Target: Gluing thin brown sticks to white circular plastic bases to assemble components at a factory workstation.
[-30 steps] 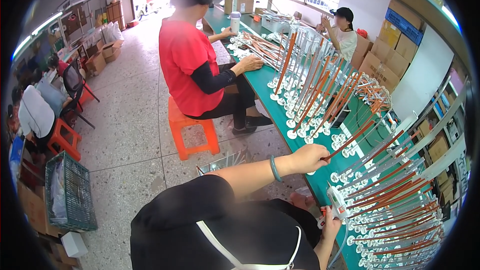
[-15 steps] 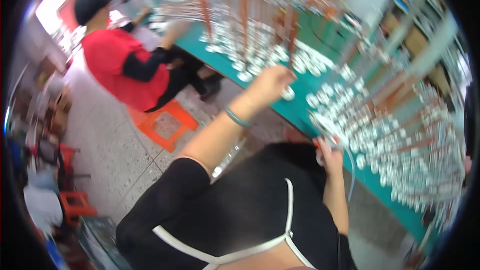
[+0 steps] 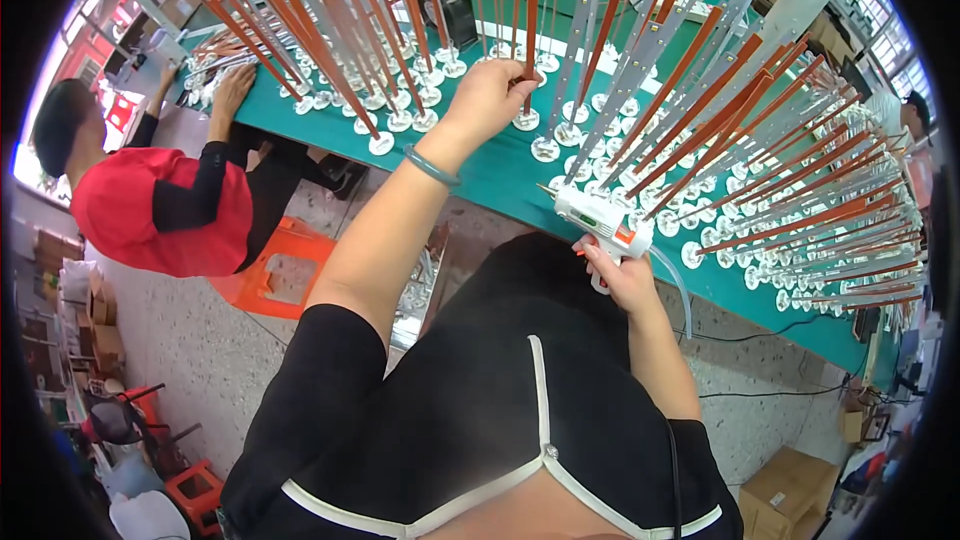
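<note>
My left hand is closed on a thin upright brown strip, pinching it low down between thumb and fingers. The strip's round white base rests on the green table, just below my fingertips. In my right hand is a white hot glue gun with an orange patch, its nozzle pointing left over the table's near edge. A pale cord or glue stick curves down from the gun's rear. Close by stand many similar strips, some brown, some silver with small dots, each on a white disc.
The green table bends across the view, crowded with upright strips right and left. A person in red works at its left end, beside an orange stool. A dark box stands behind. Black cables hang at the right; a carton sits lower right.
The view has steadied and shifted. My left hand, with the strip, now sits farther in over the table among the other strips. My right hand still holds the glue gun near the edge.
</note>
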A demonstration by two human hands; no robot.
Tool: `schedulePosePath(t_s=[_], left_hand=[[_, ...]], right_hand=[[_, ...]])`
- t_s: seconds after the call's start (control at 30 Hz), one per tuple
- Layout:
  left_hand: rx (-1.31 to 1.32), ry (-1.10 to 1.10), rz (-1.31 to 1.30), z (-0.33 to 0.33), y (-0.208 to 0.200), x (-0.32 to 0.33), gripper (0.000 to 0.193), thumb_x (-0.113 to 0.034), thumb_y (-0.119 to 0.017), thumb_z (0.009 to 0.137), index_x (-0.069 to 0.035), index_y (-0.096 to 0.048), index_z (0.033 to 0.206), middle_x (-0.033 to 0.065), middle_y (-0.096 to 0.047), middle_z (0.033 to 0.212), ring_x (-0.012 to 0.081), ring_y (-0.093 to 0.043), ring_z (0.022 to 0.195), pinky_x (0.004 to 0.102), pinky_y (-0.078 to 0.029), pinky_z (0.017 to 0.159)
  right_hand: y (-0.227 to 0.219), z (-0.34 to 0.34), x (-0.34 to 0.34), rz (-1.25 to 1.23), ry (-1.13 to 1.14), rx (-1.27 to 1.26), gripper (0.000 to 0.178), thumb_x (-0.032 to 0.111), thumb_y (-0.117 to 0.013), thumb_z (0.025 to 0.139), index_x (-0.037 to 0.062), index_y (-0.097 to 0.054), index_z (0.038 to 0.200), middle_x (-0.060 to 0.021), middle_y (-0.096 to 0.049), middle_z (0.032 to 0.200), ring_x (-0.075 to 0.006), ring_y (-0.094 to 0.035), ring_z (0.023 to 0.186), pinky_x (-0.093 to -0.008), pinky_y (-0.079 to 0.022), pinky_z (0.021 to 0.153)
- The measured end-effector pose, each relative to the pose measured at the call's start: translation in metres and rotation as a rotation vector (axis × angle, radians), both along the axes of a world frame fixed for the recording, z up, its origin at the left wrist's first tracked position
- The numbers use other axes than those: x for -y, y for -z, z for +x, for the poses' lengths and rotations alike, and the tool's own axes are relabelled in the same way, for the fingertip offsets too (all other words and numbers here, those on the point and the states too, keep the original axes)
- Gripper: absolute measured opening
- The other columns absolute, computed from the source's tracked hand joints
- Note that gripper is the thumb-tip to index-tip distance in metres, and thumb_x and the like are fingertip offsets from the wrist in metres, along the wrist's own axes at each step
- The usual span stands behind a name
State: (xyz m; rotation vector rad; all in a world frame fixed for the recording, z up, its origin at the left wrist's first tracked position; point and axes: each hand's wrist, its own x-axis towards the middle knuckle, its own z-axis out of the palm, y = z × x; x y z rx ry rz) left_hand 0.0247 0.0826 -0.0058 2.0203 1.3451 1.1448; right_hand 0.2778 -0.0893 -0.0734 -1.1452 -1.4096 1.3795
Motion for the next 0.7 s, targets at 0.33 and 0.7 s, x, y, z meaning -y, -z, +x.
schedulePosePath(t_s=[0.33,0.7], left_hand=[[0.091,0.12,0.036,0.018,0.011,-0.023,0.014,-0.008,-0.066,0.089,0.001,-0.07,0.1,0.0129,-0.07,0.084,0.0198,-0.067,0.066,0.031,-0.055,0.066],[0.138,0.099,-0.091,0.013,0.01,-0.011,0.015,-0.004,-0.066,0.089,0.0,-0.07,0.103,0.0099,-0.069,0.084,0.0165,-0.067,0.07,0.0296,-0.055,0.068]], right_hand=[[0.001,-0.002,-0.004,-0.004,-0.015,-0.036,0.025,0.006,-0.062,0.089,-0.0005,-0.062,0.114,-0.01,-0.069,0.096,-0.011,-0.06,0.072,-0.0241,-0.049,0.061],[0.0,-0.001,-0.003,-0.01,-0.016,-0.042,0.024,0.006,-0.062,0.089,-0.001,-0.062,0.112,-0.0106,-0.068,0.097,-0.0119,-0.06,0.073,-0.024,-0.049,0.063]])
